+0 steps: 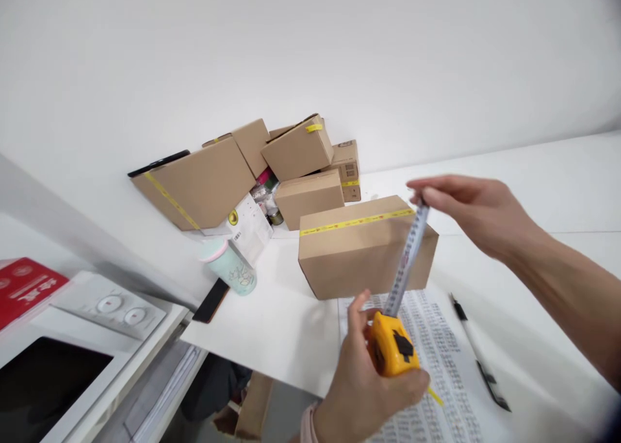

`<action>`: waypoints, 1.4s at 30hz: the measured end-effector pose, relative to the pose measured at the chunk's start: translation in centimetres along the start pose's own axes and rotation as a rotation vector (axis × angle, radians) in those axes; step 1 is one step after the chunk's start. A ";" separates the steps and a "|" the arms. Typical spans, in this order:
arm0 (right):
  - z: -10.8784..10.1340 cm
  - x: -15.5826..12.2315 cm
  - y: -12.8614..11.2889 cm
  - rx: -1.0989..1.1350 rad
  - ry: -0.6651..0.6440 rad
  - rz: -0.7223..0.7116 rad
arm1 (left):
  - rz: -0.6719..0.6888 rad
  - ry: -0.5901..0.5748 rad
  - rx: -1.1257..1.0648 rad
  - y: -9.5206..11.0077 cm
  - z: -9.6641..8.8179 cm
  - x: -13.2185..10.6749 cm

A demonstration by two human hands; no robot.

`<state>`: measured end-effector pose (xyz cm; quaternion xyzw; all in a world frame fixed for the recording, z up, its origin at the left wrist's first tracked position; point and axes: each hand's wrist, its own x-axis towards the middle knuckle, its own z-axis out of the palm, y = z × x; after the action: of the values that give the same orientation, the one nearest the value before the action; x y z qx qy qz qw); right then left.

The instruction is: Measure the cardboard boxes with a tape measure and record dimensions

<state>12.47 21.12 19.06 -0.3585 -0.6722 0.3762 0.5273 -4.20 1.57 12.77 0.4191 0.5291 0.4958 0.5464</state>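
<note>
My left hand is wrapped round the yellow case of a tape measure, low over a printed sheet. From the case a length of metal blade runs up and to the right. Its far end is pinched between the thumb and fingers of my right hand. Behind the blade lies a closed cardboard box with a strip of yellow tape along its top. The blade passes in front of the box's right part; whether it touches the box I cannot tell.
Several cardboard boxes are stacked against the wall. A pale green tumbler stands near the table's left edge, by a dark phone-like slab. On the right lies a pen. A white microwave is at lower left.
</note>
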 end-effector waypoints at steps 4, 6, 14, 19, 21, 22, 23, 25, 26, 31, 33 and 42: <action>0.2 -9.4 1.3 -0.166 -0.272 -0.183 | 0.186 0.043 0.234 -1.9 -1.1 -0.2; 1.2 -12.6 2.0 -0.166 -0.381 -0.317 | 0.280 -0.007 0.318 -2.6 -1.3 -0.3; -0.7 -6.0 4.1 -0.189 0.234 0.237 | 0.620 0.507 -0.029 2.1 -7.4 2.2; -0.7 -0.5 6.4 -0.003 -0.014 0.582 | 0.428 0.723 -0.275 5.1 -13.2 8.0; 0.0 -0.5 6.4 0.007 -0.168 0.570 | 0.291 0.651 -0.282 4.7 -14.3 9.4; 0.2 -0.8 6.2 0.020 -0.232 0.548 | 0.253 0.611 -0.277 4.4 -14.6 9.8; 0.4 -1.3 5.9 0.036 -0.278 0.513 | 0.237 0.580 -0.272 4.0 -14.7 9.9; 0.4 -2.7 5.2 0.065 -0.307 0.409 | 0.251 0.552 -0.273 3.3 -14.7 9.7; 0.2 -3.5 4.9 0.074 -0.305 0.348 | 0.279 0.537 -0.280 2.9 -14.8 9.4; -0.2 -8.0 5.8 0.084 -0.262 0.182 | 0.456 0.410 -0.290 0.5 -15.1 7.9; 0.1 -9.9 7.6 0.097 -0.265 0.136 | 0.438 0.404 -0.261 -1.1 -15.1 7.6; 0.5 -15.0 13.0 -0.239 -0.115 0.148 | 0.502 0.569 -0.122 -1.7 -14.5 6.8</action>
<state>15.87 13.82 0.89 -0.4453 -0.7131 0.3514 0.4121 -18.78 7.03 8.71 0.3482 0.5099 0.7412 0.2633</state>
